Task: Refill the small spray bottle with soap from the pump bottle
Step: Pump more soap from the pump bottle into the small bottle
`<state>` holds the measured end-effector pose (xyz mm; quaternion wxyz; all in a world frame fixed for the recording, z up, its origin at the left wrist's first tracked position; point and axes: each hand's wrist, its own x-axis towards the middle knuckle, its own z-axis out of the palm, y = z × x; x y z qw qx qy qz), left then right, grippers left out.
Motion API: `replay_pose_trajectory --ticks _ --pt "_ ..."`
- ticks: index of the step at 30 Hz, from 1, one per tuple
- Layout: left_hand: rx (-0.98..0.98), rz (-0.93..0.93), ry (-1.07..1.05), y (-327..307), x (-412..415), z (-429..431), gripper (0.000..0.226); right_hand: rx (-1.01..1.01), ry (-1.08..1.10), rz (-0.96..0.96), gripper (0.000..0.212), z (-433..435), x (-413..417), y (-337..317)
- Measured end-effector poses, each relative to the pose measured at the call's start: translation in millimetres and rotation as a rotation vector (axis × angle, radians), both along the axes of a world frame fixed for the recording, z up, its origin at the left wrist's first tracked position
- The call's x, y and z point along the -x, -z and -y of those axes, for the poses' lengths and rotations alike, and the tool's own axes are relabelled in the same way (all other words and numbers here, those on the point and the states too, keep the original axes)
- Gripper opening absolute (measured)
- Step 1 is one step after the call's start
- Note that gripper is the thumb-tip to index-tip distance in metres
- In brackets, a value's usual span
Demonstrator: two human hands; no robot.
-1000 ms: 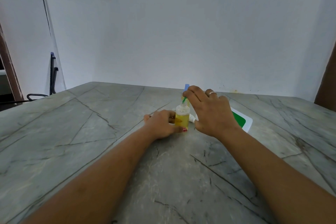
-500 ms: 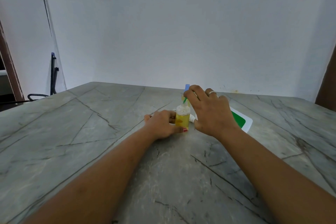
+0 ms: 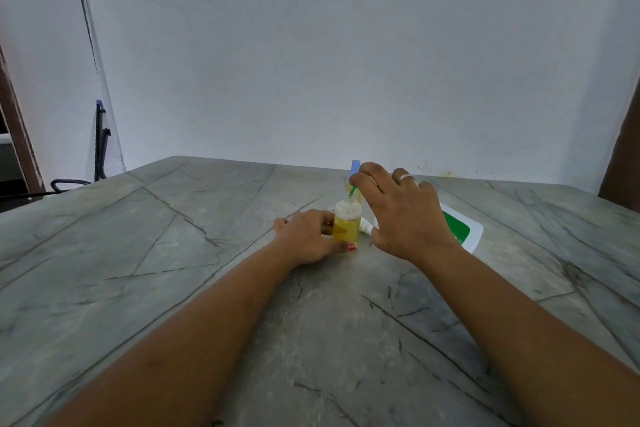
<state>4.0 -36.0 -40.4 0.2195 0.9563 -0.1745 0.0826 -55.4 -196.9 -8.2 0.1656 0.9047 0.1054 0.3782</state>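
A small clear spray bottle (image 3: 347, 224) holding yellow liquid stands uncapped on the marble table (image 3: 173, 253). My left hand (image 3: 306, 236) grips its lower body from the left. My right hand (image 3: 398, 215) hovers over it and pinches a thin green tube (image 3: 352, 191) whose lower end sits in the bottle's neck. A blue top (image 3: 355, 166) and a bit of yellow show just behind; this looks like the pump bottle, mostly hidden by my right hand. A small white cap piece (image 3: 365, 227) lies on the table right of the bottle.
A flat white pack with a green label (image 3: 462, 230) lies on the table behind my right wrist. The wall stands close beyond the table's far edge. A black chair (image 3: 98, 149) is off the table's left corner.
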Motion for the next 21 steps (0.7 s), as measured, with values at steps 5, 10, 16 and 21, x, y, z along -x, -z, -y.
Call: replay_pose_trajectory --ticks 5,10,16,21 --pt "-0.001 -0.005 -0.001 1.0 -1.0 -0.1 0.064 -0.007 0.020 -0.044 0.072 -4.5 1.4 -3.3" --pt "0.006 -0.011 -0.007 2.4 -3.6 -0.3 0.064 -0.001 -0.012 -0.071 0.080 -1.1 3.6 -2.8" --pt "-0.005 -0.005 -0.007 1.9 -3.3 0.3 0.064 -0.020 -0.007 -0.092 0.074 -1.2 3.6 -5.6" --pt "-0.012 0.002 -0.008 2.0 -3.5 -0.4 0.064 -0.040 -0.009 -0.089 0.066 -4.4 4.2 -7.0"
